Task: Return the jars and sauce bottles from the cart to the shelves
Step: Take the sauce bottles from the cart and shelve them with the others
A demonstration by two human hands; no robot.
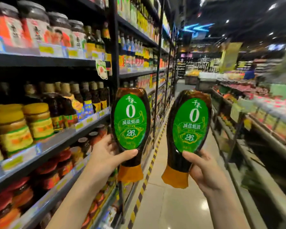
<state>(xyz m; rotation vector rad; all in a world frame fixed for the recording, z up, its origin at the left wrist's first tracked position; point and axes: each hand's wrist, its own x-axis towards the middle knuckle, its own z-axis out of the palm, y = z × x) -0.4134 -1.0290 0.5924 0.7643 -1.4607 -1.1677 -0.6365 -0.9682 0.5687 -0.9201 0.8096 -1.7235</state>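
Note:
I hold two matching dark sauce bottles with oval green labels and orange caps, both cap-down, in front of me over the aisle. My left hand (pixel 106 156) grips the left sauce bottle (pixel 130 123) near its neck. My right hand (pixel 203 169) grips the right sauce bottle (pixel 188 129) the same way, tilted slightly right. The shelves (pixel 59 138) stand close on my left, filled with jars and bottles. The cart is not in view.
Yellow-lidded jars (pixel 38 119) and dark bottles (pixel 87 98) fill the middle shelf; red-lidded jars (pixel 23 192) fill the lower ones. A tiled aisle floor (pixel 175 204) with a yellow-black stripe runs ahead. Low display bins (pixel 263 116) line the right side.

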